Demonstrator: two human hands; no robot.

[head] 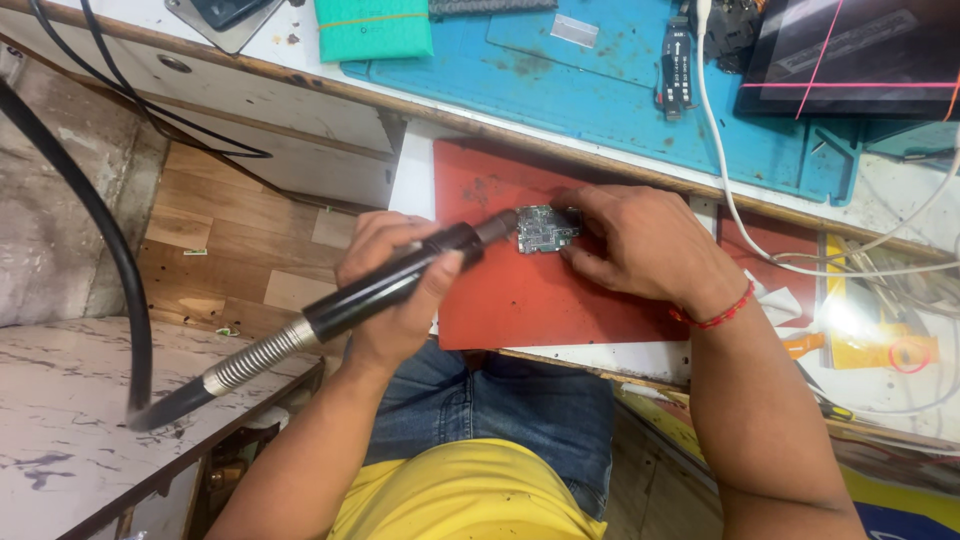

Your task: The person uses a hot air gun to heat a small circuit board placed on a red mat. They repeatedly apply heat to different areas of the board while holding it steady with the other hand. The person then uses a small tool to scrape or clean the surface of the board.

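Near the red mat's point(520, 300) top edge, the right hand point(640, 245) pinned a small circuit board point(543, 228) steady while the left hand point(395, 275) gripped a black hot-air handpiece point(400, 280), nozzle at the board's edge.

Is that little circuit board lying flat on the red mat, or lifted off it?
Flat. The circuit board rests on the red mat, its face up, the right hand pressing its edge.

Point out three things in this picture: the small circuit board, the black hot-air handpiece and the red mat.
Circuit board point(541, 229): head view, on the middle of its green face.
Hot-air handpiece point(385, 287): head view, on its black grip in the left hand point(392, 285).
Red mat point(530, 300): head view, on a bare part below the board.
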